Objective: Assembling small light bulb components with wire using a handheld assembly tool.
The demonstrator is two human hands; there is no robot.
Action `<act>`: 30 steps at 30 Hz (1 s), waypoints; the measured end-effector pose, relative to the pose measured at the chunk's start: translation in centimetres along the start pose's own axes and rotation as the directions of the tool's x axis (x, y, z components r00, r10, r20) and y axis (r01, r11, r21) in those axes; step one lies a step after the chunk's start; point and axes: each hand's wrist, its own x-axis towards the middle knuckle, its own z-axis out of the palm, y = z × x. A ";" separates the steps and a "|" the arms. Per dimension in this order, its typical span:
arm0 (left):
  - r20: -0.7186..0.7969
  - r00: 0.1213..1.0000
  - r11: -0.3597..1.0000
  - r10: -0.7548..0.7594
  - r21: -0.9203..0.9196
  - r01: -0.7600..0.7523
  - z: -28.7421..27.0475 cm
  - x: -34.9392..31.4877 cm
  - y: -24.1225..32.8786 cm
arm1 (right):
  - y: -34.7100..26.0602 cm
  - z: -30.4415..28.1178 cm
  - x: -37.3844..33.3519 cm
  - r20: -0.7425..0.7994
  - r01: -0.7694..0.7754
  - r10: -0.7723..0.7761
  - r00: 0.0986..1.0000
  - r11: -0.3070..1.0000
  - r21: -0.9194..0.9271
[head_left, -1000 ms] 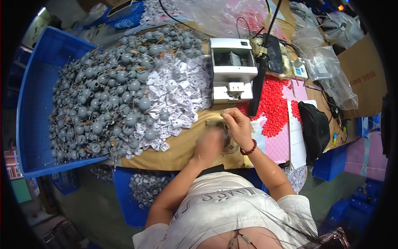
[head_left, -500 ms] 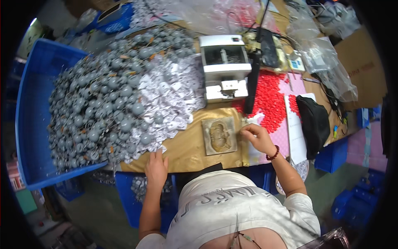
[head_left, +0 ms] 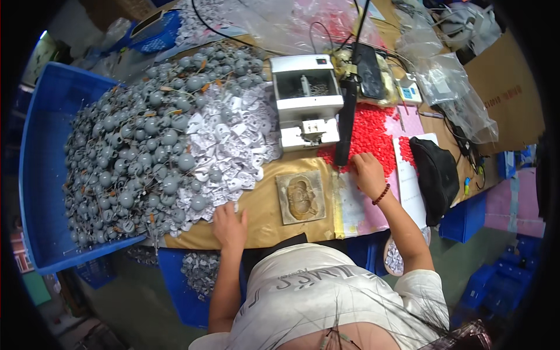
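My left hand (head_left: 229, 226) is at the table's front edge beside the heap of small white plastic pieces (head_left: 224, 143). Its fingers are bent, with a small white piece (head_left: 235, 206) at the fingertips. My right hand (head_left: 368, 177) reaches to the near edge of a spread of small red pieces (head_left: 373, 137). Its fingers are slightly apart and touch the red pieces; nothing shows in them. Between my hands a square metal mould block (head_left: 283, 201) with a figure-shaped hollow lies on brown paper (head_left: 262, 216).
Grey round bulb-like parts with wires (head_left: 134, 151) are heaped at the left beside a blue bin (head_left: 44, 169). A white-and-silver machine (head_left: 306, 105) stands behind the mould, next to a black bar-shaped tool (head_left: 345, 122). At the right lie a black pouch (head_left: 434, 181) and plastic bags (head_left: 455, 93).
My right hand has moved from beside the mould forward to the red pieces, its fingers loosening. My left hand has shifted slightly right along the white heap. The view has shifted a little.
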 end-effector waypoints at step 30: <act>-0.476 0.857 0.976 0.200 0.023 -0.216 -11.1 18.4 -0.9 | -12.3 1.9 -0.5 -0.159 0.433 -0.403 0.901 0.855 0.287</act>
